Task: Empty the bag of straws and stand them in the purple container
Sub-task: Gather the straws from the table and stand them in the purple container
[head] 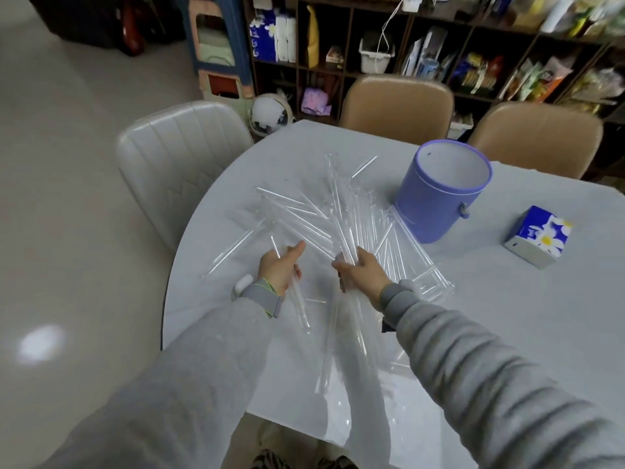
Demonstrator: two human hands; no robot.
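Currently both hands grasp straws. Left hand [282, 270]: fingers curled round a few clear straws, thumb up; exact count unreadable. Right hand [360, 270]: closed round a thicker bundle [341, 228] that fans away from me; count unreadable. Loose straws [297, 211] lie scattered on the white surface [507, 316] beyond and beside both hands, too many and too transparent to count. Clear bag [358, 367]: one, lying flat between my forearms, near edge. Purple container [439, 194]: one, upright, open top, far right of my right hand, just beyond the outermost straws. Tissue box [537, 236]: one, further right. Chairs: three.
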